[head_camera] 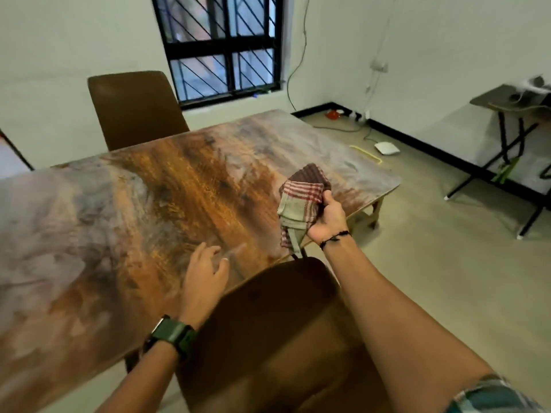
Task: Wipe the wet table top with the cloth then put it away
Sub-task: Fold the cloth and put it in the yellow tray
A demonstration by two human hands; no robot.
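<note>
The right hand (326,217) grips the bunched cloth (301,204) above the table top (149,189) near its edge — it hangs long-ways downward. The left hand (205,272) is open, fingers spread.

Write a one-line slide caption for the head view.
Right hand holds a bunched red-checked cloth above the wood-grain table top; the open left hand hovers near its edge.

Pale walls (59,40), black-framed barred window (220,46) at back, daylight coming through. Beige floor (417,248) with black skirting. Brown chair (134,108) by far wall, another chair (277,323) close to camera. Dark folding side table (507,102) at right, blurred clutter on it, maybe cables. White flat device (386,148) on floor
</note>
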